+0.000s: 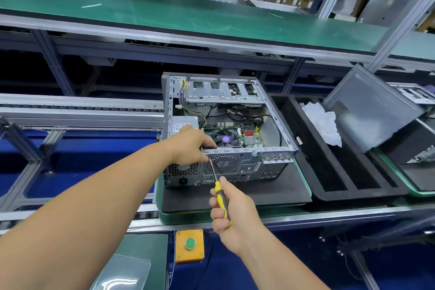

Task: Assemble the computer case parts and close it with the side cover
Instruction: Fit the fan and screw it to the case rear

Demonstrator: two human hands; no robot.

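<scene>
One open computer case [226, 129] lies on a black pad at the surface's near edge; left hand [190, 146] grips its rear top rim. Right hand [229, 209] is clamped on one yellow-black screwdriver [220, 195], tip at the rear panel beside the left fingers. One grey side cover [369, 110] leans far right; label text unreadable.

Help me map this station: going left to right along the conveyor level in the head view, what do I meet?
Open computer case → black foam tray → crumpled white sheet → grey side cover leaning up at the right.
</scene>
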